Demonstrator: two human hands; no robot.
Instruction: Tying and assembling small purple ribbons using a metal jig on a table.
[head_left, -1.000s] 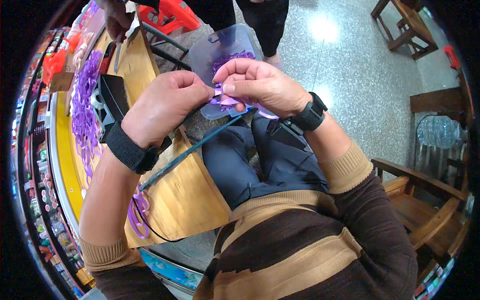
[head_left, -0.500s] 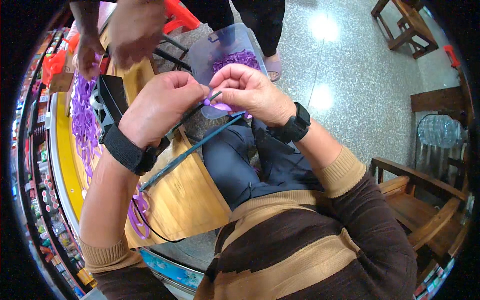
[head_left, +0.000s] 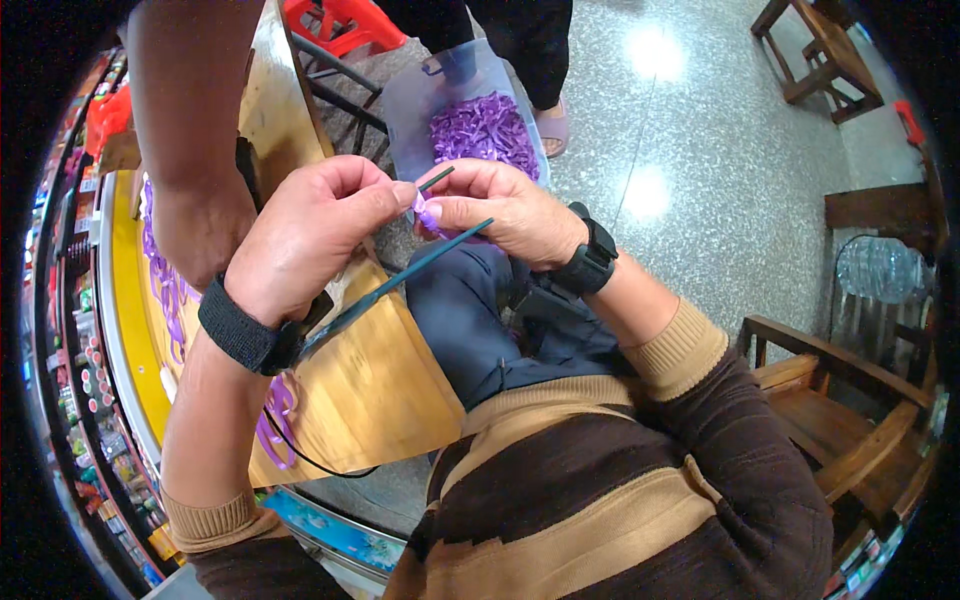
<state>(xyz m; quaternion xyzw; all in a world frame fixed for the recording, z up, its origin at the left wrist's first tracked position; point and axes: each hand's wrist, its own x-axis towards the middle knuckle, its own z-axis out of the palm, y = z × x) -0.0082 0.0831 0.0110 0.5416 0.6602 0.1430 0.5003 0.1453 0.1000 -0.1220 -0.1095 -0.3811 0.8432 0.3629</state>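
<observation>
Purple ribbon (head_left: 427, 213), small piece, held up between both hands at centre, just above the dark trousers (head_left: 455, 305); at left hand (head_left: 320, 215), pinched narrow between thumb and index finger; at right hand (head_left: 505, 212), thumb and curled fingers closed on same ribbon, some fingertips hidden; dark stick end (head_left: 436, 179) poking out between the hands toward far right; long dark rod (head_left: 400, 281) on near side, slanting from left wrist toward right hand; black straps (head_left: 240, 325) on both wrists; beyond the hands, clear bin (head_left: 412, 110) holding purple strips (head_left: 487, 132); at left, wooden table (head_left: 370, 400) with purple loops near; farther left, co-worker's hand (head_left: 205, 235) lowered beside hanging purple strands; far, red stool (head_left: 345, 28); at right, wooden chair (head_left: 850, 430).
</observation>
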